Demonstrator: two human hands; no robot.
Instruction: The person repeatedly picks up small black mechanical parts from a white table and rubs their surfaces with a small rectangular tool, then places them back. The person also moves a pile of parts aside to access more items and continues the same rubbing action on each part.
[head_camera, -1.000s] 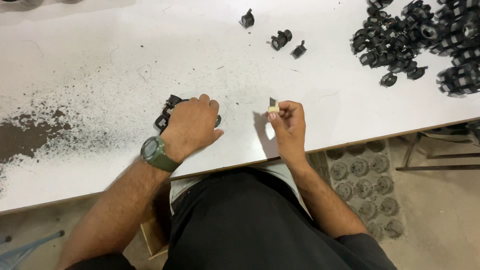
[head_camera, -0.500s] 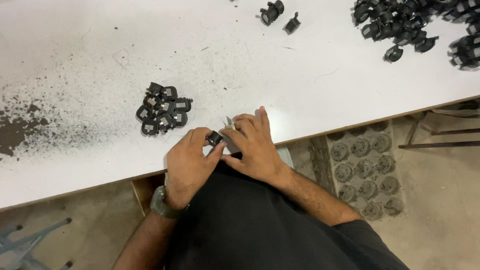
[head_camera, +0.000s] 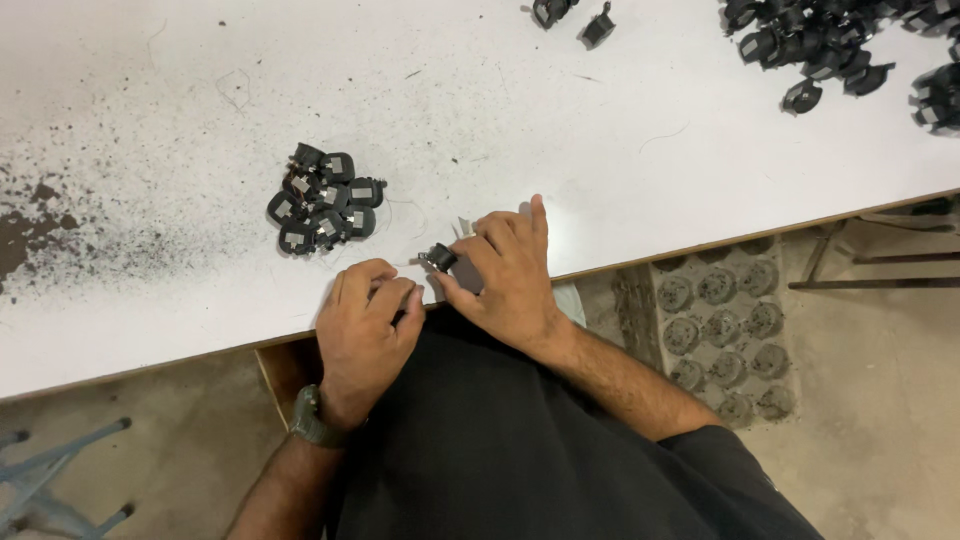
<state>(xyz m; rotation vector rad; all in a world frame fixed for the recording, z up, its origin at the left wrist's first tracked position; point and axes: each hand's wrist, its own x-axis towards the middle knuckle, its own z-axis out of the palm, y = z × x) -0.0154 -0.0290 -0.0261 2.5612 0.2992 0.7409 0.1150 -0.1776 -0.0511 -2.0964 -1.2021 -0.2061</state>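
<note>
My right hand rests at the front edge of the white table and pinches a small black round part between thumb and forefinger. A small pale piece shows just above its fingertips. My left hand, with a green watch on the wrist, lies curled just left of the part. Its fingers are closed and nothing shows in them. A small heap of similar black parts sits on the table to the upper left of both hands.
A large heap of black parts fills the far right of the table, with two loose ones at the top. Dark dust stains the table's left. A moulded tray lies on the floor at right.
The view has shifted slightly. My left hand has come off the black part and curled shut, and my right hand alone now holds the part at the table edge.
</note>
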